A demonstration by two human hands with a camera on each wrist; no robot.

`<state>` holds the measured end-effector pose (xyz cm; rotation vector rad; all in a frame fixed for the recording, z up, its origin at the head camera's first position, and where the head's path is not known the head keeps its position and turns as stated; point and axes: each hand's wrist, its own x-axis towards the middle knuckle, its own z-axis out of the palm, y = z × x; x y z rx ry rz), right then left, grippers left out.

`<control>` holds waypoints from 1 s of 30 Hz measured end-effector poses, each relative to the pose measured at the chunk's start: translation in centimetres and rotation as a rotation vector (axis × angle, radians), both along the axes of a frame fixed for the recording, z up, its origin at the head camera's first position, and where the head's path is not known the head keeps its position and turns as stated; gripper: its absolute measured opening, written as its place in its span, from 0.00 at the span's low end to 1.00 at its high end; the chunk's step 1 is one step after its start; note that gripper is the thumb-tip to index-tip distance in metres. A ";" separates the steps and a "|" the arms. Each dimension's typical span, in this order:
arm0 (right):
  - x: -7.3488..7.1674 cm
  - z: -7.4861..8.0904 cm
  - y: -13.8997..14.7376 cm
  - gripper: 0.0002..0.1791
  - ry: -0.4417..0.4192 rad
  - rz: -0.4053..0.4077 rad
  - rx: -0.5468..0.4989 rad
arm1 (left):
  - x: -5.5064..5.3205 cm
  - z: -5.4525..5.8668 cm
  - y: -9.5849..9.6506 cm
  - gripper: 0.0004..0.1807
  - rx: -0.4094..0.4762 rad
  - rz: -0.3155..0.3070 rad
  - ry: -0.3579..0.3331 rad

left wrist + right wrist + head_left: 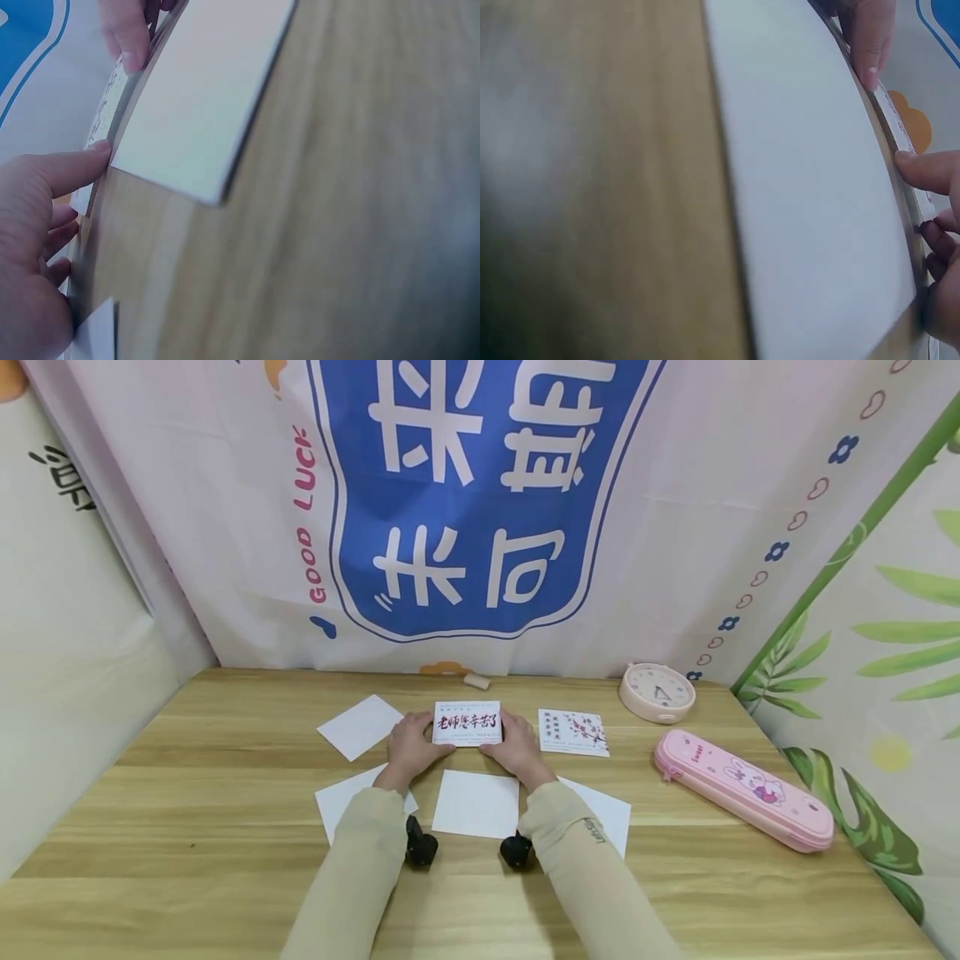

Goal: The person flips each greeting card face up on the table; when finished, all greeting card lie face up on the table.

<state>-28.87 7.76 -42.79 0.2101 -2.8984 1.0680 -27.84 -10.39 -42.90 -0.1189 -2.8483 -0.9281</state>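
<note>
Between my two hands is a white card (pixel 467 724) with red brush-style characters, at the far middle of the table. My left hand (pixel 412 745) holds its left edge, thumb at the near corner. On the opposite edge my right hand (pixel 519 747) grips it the same way. In the left wrist view the card's thin edge (pixel 112 97) shows beside the left thumb, with the other hand's fingers above. A blank white card (pixel 476 806) lies just nearer than the hands, and it appears large in the right wrist view, a white sheet (pixel 810 180) on the wood.
Other blank cards lie at upper left (pixel 362 727), lower left (pixel 341 799) and lower right (pixel 611 814), partly under the sleeves. To the right are a blossom-printed card (pixel 573 732), a round pink clock (pixel 657 692) and a pink pencil case (pixel 742 789). A small beige block (pixel 477 681) sits near the curtain.
</note>
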 end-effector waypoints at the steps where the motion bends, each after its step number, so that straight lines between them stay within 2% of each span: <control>1: 0.0 0.0 -0.1 0.42 0.000 -0.009 0.015 | 0.0 0.0 0.0 0.37 -0.010 -0.001 -0.003; 7: 0.0 0.0 -0.3 0.42 -0.017 -0.038 0.060 | 0.1 0.1 0.1 0.38 -0.035 0.000 -0.022; 23: 0.0 0.1 -0.7 0.41 -0.045 -0.060 0.051 | 0.5 0.6 0.3 0.38 -0.045 0.010 -0.023; 27: 0.0 0.2 -0.7 0.40 -0.050 -0.061 0.044 | 0.6 0.7 0.3 0.38 -0.013 0.009 -0.023; 30: -0.1 0.4 -0.5 0.40 -0.047 -0.063 0.007 | 0.6 0.9 0.1 0.37 0.047 0.008 -0.020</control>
